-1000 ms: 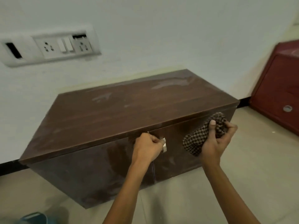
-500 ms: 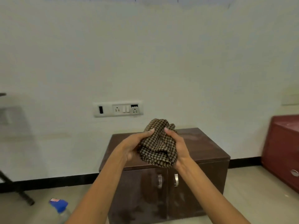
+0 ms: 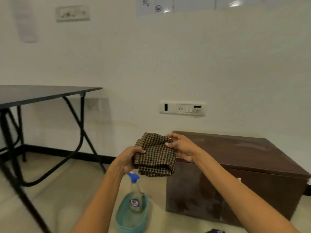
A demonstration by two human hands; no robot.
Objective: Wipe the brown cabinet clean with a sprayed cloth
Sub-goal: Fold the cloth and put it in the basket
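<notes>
Standing on the floor against the wall, the brown cabinet [image 3: 244, 153] sits at right, its top smeared pale. Just left of it stands a blue-capped spray bottle [image 3: 134, 190]. Above the bottle hangs the checked cloth [image 3: 154, 157], left hand [image 3: 129, 158] gripping its left side, right hand [image 3: 181, 147] pinching its upper edge.
</notes>
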